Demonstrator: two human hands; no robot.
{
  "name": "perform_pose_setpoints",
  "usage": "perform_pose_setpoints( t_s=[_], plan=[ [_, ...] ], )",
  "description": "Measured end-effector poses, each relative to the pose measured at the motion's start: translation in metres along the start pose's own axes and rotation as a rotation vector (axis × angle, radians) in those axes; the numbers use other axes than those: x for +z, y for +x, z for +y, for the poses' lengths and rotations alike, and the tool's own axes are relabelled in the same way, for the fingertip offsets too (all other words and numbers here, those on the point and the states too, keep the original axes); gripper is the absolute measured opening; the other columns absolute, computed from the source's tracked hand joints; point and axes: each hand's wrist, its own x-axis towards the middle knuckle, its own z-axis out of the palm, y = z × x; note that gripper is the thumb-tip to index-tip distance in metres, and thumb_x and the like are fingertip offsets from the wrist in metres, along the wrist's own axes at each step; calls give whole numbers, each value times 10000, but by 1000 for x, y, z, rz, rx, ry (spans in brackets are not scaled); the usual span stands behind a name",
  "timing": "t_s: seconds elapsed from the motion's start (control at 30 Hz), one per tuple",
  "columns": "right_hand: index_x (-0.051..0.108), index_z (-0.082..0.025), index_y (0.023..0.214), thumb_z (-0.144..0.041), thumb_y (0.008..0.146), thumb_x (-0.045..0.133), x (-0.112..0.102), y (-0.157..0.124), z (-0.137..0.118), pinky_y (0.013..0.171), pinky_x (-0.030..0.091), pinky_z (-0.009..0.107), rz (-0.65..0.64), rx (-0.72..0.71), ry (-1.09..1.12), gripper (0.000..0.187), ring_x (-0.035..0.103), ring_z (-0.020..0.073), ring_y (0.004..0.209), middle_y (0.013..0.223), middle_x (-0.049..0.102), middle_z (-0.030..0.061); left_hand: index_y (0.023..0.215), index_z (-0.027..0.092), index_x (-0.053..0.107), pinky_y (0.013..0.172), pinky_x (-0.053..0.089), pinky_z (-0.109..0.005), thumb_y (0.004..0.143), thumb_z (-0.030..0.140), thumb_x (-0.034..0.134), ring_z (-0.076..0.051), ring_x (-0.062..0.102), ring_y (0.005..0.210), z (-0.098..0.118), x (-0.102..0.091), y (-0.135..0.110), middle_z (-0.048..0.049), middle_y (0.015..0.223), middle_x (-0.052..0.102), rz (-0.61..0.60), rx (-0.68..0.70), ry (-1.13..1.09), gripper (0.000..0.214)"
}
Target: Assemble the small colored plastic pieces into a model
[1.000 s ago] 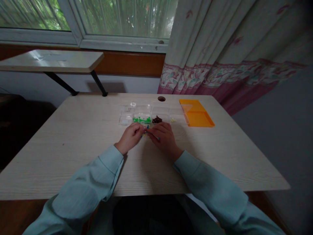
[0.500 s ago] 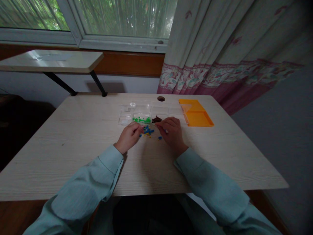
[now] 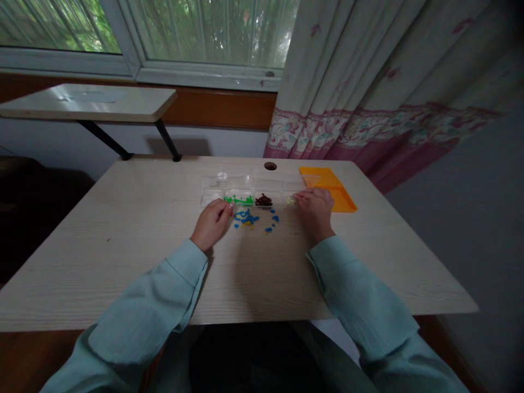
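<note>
A clear plastic compartment box [image 3: 268, 184] lies on the table with small green pieces [image 3: 241, 200], dark brown pieces [image 3: 263, 201] and a few pale yellow pieces [image 3: 290, 200] in separate front compartments. Loose blue and yellow pieces [image 3: 246, 218] are scattered in front of it. My left hand [image 3: 213, 222] is closed in a pinch at the box's front left, close to the green pieces; what it holds is too small to name. Over the front right compartment, beside the pale pieces, my right hand [image 3: 317, 212] has its fingertips together; anything between them is hidden.
A yellow-orange tray [image 3: 343, 197] lies to the right, partly behind my right hand and the box's edge. Several separate blue bits [image 3: 269, 230] sit right of the pile. A raised shelf [image 3: 123, 103] stands at the back left, and a round hole [image 3: 270, 166] is near the back edge.
My right hand has moved right, from above the loose pieces to the box's right compartment, uncovering the brown pieces and more blue bits. The left hand has shifted slightly left and back from the pile.
</note>
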Motion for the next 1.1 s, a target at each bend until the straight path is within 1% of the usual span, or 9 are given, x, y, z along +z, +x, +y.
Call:
perform_pose_setpoints(
  t_s=[0.2,0.37,0.47,0.63,0.73,0.87,1.1],
  plan=[
    [749,-211,840,-383,886,501,1,0,4,863,335,464,2,-29,17,306,472,278,961,960,658,110,740,193,562,760,434,-306,988,394,355,-176,531,792,-4,-1,0,-33,741,534,17,23,71,381],
    [746,-203,867,-385,897,491,-1,1,1,864,339,453,3,-4,27,314,486,277,963,957,663,108,796,179,611,769,430,-316,983,366,379,-184,527,799,-10,-2,1,-45,759,556,26,44,145,352],
    [741,-208,880,-375,908,489,-2,1,-3,864,348,427,13,-7,40,305,506,260,962,949,678,91,877,175,646,803,429,-342,965,339,413,-202,523,825,-14,-3,1,-55,785,574,-5,68,238,299],
    [738,-217,877,-408,925,484,-1,-1,-9,866,358,395,23,-78,52,321,536,237,944,933,696,71,964,179,651,854,420,-378,902,305,515,-232,514,896,-15,-5,0,-70,873,588,-76,106,323,195],
    [739,-210,877,-417,925,491,0,-1,-10,868,366,387,36,-103,54,326,549,234,938,929,704,70,975,177,655,855,414,-384,879,301,555,-244,503,918,-14,-5,0,-80,907,585,-113,125,337,186],
    [735,-213,868,-419,930,482,1,-1,-11,868,372,381,39,-121,69,332,561,228,927,911,707,61,1024,185,663,851,406,-386,872,332,587,-251,493,941,-14,-4,-1,-85,929,569,-152,164,359,225],
    [733,-215,869,-416,927,493,2,-3,-13,872,377,377,35,-143,110,318,570,219,917,895,704,55,1035,209,663,829,407,-367,882,313,585,-238,493,925,-13,2,-2,-76,934,562,-175,182,379,200]
  ],
)
